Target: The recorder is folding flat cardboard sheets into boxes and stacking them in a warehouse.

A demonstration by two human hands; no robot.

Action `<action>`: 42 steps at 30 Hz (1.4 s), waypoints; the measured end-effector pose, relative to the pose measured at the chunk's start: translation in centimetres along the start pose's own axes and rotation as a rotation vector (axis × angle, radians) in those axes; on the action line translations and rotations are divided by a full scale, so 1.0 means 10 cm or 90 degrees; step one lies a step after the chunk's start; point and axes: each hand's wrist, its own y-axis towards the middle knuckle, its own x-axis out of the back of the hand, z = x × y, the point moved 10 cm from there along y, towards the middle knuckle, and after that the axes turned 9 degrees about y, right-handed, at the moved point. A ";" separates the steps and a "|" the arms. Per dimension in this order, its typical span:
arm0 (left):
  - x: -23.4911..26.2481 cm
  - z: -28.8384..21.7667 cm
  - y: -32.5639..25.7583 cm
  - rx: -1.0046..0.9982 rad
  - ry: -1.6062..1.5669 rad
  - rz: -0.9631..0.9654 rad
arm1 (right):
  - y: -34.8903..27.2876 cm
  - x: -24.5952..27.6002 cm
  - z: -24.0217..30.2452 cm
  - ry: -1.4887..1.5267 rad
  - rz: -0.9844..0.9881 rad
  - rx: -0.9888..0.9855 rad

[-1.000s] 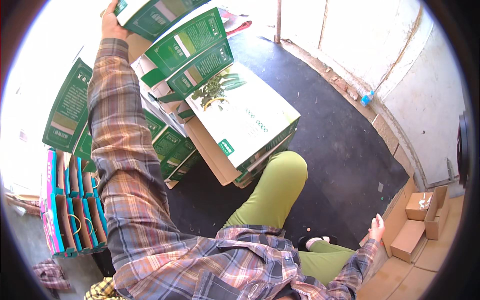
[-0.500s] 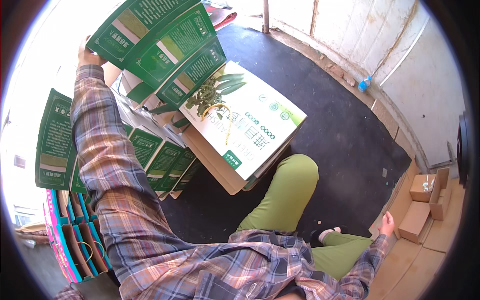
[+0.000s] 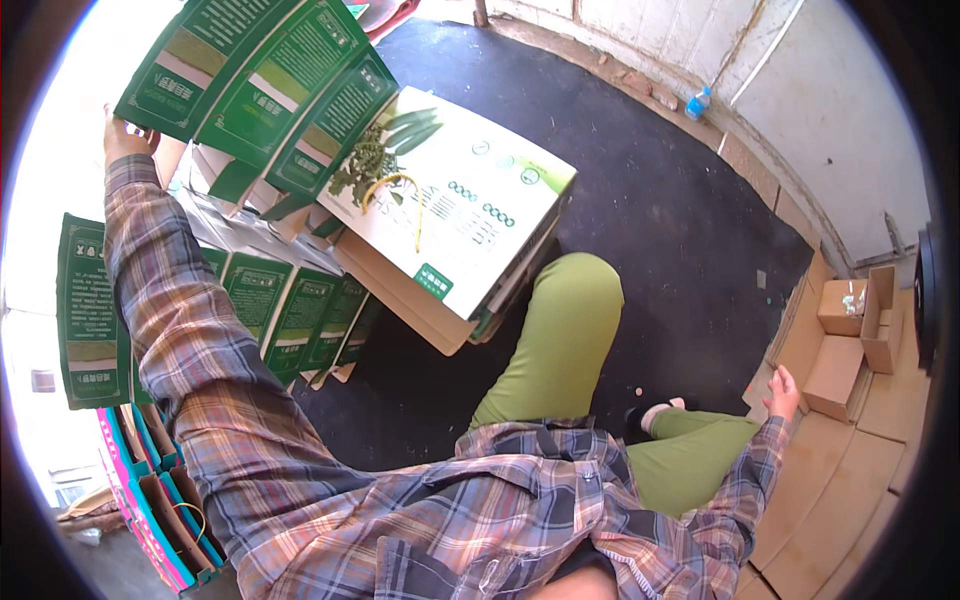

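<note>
At the upper left my left hand [image 3: 130,138] grips the edge of an unfolded green printed carton [image 3: 262,85]; its fingers are partly hidden behind the card. The carton stands tilted up beside a white-topped gift box [image 3: 470,200] printed with leaves and fitted with a yellow cord handle [image 3: 418,215]. Under my left forearm lie more green cartons [image 3: 262,290], and another green panel [image 3: 85,310] stands to its left. Out at the right, my right hand [image 3: 783,392] hangs near small brown boxes with its fingers curled; whatever is in them is too small to make out.
Black sheeting [image 3: 660,230] covers the floor. Brown cardboard boxes [image 3: 835,375] lie along the right, over flattened cardboard [image 3: 815,490]. Pink and blue cartons [image 3: 150,500] stand at the lower left. A blue-capped bottle [image 3: 698,103] lies by the white wall. My bent knee [image 3: 575,310] is beside the gift box.
The whole view has shifted, so the gift box and the held green carton appear farther up and left. My left hand keeps its grip. My right hand has risen slightly beside the brown boxes.
</note>
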 end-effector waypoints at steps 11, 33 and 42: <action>-0.11 -0.19 -3.11 -0.629 0.222 -0.157 | -0.07 -0.20 -0.04 0.117 0.126 -0.028; -0.02 6.18 -4.87 0.085 0.741 0.713 | -0.13 -0.27 -0.15 0.036 0.192 -0.045; 1.19 6.43 -4.36 0.266 0.780 0.470 | 0.01 -0.25 -0.12 0.006 0.160 -0.056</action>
